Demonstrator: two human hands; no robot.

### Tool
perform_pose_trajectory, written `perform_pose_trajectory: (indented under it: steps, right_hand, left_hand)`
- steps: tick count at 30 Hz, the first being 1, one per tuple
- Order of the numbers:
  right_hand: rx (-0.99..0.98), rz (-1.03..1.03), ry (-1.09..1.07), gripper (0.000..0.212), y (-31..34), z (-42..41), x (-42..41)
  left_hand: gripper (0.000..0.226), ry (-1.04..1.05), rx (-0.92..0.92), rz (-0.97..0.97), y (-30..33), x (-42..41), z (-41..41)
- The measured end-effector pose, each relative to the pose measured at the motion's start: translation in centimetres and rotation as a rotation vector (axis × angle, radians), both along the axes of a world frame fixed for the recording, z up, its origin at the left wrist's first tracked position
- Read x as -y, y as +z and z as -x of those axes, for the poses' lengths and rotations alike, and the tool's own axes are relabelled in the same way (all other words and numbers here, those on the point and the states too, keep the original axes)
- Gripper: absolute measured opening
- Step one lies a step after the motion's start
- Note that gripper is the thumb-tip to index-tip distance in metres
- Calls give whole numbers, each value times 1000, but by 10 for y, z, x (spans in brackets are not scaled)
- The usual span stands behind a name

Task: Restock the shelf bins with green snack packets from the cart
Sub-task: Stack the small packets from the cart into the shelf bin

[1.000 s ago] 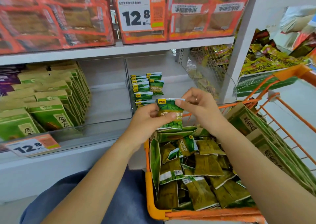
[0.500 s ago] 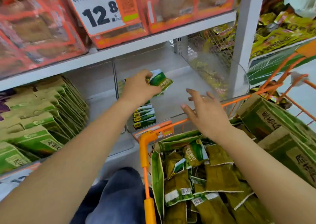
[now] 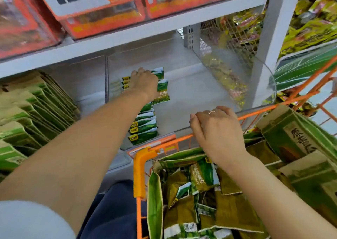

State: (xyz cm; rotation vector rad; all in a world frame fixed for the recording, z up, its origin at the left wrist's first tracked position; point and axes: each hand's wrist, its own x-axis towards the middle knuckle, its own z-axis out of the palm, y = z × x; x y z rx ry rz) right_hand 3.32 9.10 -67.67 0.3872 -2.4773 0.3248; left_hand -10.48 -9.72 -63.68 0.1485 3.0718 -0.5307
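Reaching into the clear bin (image 3: 182, 96) on the middle shelf, the left hand (image 3: 144, 82) lies on a green packet (image 3: 162, 90) at the back of a row of packets (image 3: 144, 127) that runs toward the bin's front edge. Its fingers curl over the packet's top, though the hand hides the grip itself, so whether they pinch it or only press it is hard to say. The right hand (image 3: 217, 131) hovers over the orange cart (image 3: 139, 173), fingers loosely bent and holding nothing, a ring on one of them. Below it in the cart an open green bag (image 3: 155, 202) holds a loose heap of more packets (image 3: 202, 176), some face up, some showing barcodes. Larger green boxes (image 3: 295, 138) stand in the cart to the right. Left of the bin, another compartment holds flat green pouches (image 3: 36, 107) stacked leaning. Orange packs (image 3: 102, 19) fill the shelf above.
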Motion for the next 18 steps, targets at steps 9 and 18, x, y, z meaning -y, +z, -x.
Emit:
perform_pose_trajectory:
  steps: [9, 18]
  right_hand:
    - [-15, 28, -44, 44, 1, -1, 5]
    - [35, 69, 1, 44, 0, -1, 4]
  left_hand:
    - [64, -10, -33, 29, -3, -3, 2]
    - [75, 12, -94, 94, 3, -5, -5]
